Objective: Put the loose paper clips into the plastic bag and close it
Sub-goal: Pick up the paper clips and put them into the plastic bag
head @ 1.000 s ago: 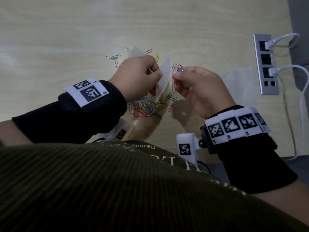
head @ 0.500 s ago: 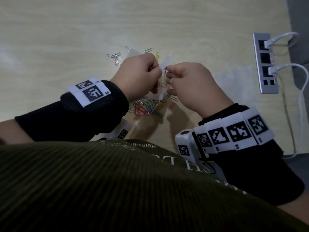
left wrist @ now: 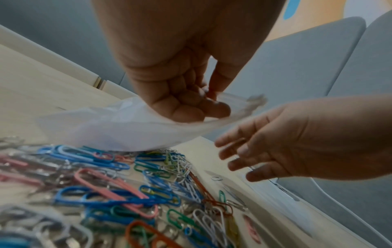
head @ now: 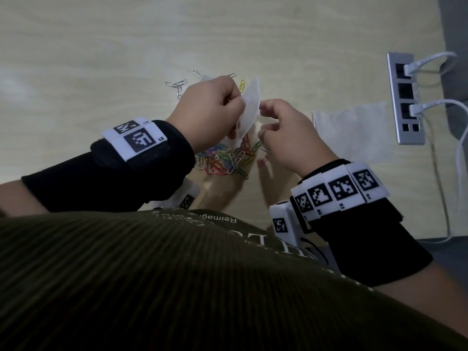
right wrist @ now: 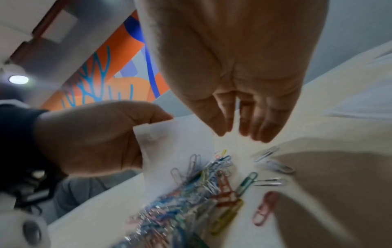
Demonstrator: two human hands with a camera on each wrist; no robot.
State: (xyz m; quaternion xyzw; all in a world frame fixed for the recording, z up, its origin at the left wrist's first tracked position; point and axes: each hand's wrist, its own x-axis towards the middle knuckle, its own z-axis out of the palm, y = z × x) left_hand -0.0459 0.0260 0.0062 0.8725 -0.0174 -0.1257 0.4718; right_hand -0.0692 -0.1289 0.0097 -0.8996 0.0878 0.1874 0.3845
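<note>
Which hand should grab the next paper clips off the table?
Right. The right hand is empty, fingers relaxed, just above the heap of coloured paper clips. The left hand pinches the clear plastic bag and must keep holding it.

Fig.: 2 hands; 1 plastic bag (head: 249,107); paper clips (head: 225,160), heap too dense to count; 1 power strip (head: 405,97) w/ 2 white plugs.
</note>
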